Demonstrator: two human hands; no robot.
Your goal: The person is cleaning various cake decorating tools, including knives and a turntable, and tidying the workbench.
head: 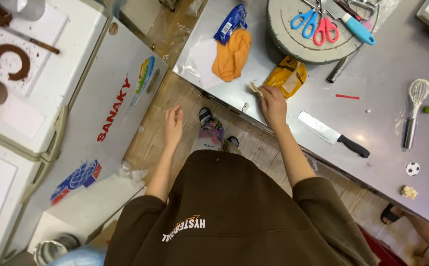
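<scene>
My right hand (272, 102) rests on the steel table (387, 83) near its front edge, fingers closed on a small pale scrap (255, 88) that looks like crumpled paper or cloth. A yellow packet (288, 76) lies right beside that hand. My left hand (173, 123) hangs over the wooden floor between the table and a white chest freezer (101, 118), fingers loosely apart and holding nothing.
An orange cloth (232, 55) and a blue wrapper (230, 22) lie at the table's left. A cleaver (330, 133), a whisk (414, 111), a round block (313, 29) with blue scissors (305, 20) and pink scissors (326, 29) are on the table. Another person's sandalled foot (392, 213) is lower right.
</scene>
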